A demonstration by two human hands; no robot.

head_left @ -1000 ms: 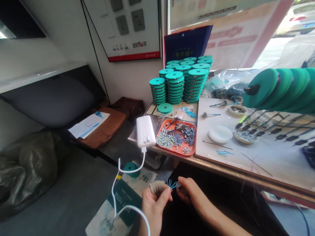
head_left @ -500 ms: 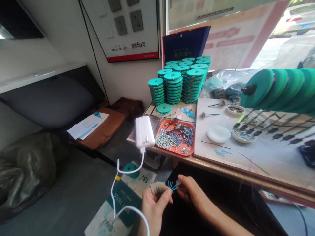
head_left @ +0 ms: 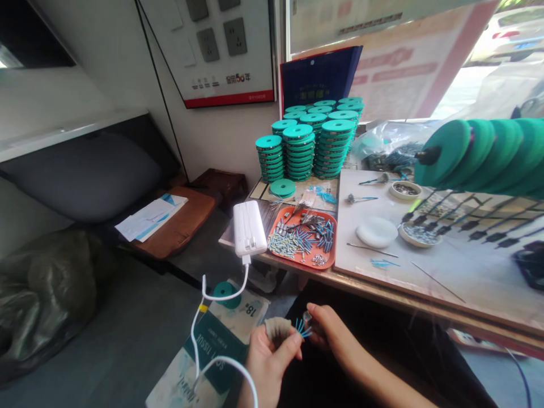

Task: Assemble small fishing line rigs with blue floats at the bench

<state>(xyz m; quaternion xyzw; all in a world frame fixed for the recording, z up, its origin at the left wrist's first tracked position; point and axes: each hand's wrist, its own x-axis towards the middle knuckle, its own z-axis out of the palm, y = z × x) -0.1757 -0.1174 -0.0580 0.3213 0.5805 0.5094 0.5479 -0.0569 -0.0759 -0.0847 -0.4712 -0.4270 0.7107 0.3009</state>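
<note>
My left hand (head_left: 274,356) is closed, pinching a bundle of thin blue strands (head_left: 303,327) between thumb and forefinger. The strands fan out from the fingertips toward the right. A beige wrap (head_left: 278,327) covers one of its fingers. Close beside the strands, my right hand (head_left: 329,328) is closed around a small metallic piece (head_left: 306,318), whose exact kind I cannot make out. Both hands are held low in front of the table edge, above dark clothing. The lower fingers of the right hand are hidden.
An orange tray (head_left: 332,249) of small metal parts stands at the table edge, with a white power bank (head_left: 250,228) and its cable to the left. Stacked green spools (head_left: 298,148) stand behind. Green discs on a rod (head_left: 446,150) hang at right. A tissue pack (head_left: 221,354) lies below left.
My left hand has shifted slightly to the right with the blue strands. The strands now point more upward and right, closer to my right hand, which has barely moved.
</note>
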